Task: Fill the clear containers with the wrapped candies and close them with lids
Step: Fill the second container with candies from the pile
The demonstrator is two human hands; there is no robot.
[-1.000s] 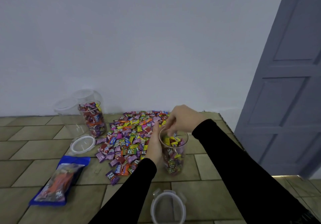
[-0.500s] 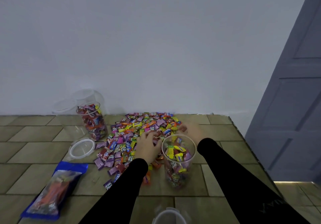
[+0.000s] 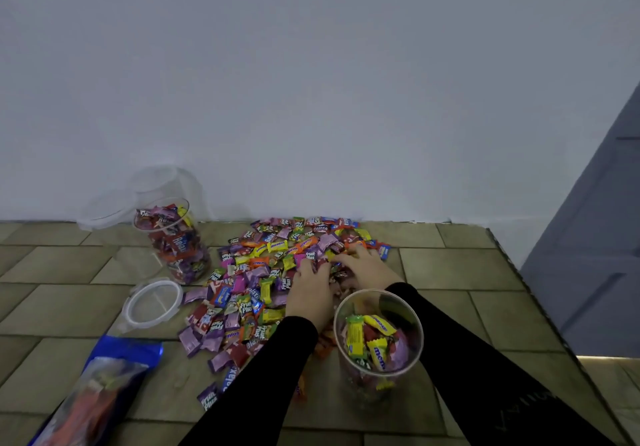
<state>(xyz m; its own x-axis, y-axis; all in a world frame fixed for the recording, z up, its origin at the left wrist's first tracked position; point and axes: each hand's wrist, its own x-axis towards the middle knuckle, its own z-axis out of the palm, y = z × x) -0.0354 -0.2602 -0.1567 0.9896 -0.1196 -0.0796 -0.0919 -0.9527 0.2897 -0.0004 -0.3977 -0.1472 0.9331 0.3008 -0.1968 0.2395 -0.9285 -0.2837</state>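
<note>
A plain pale wall stands behind a surface of brown-green stone tiles (image 3: 450,272), and a grey panelled door (image 3: 595,237) closes the right side. On the tiles, against the wall, lies a wide heap of wrapped candies in purple, yellow, orange and red (image 3: 263,272). Both hands are down in the near right part of this heap: the left hand (image 3: 311,293) and the right hand (image 3: 367,267) lie close together with the fingers curled into the wrappers, as if to gather a handful between them; how many candies they really hold I cannot tell. Just in front of the hands stands the near clear round container (image 3: 379,345), open and partly filled, probably placed so that the way from heap to mouth is short. A second clear container full of candies (image 3: 175,241) stands at the left side of the heap, not yet closed, with empty clear containers (image 3: 149,186) behind it near the wall. A clear round lid with a white rim (image 3: 154,303) lies flat beside it, ready for closing. A blue candy bag (image 3: 104,390) lies at the lower left. At the right the tiled surface ends in an edge near the door, and bare tiles there leave room for the right arm.
</note>
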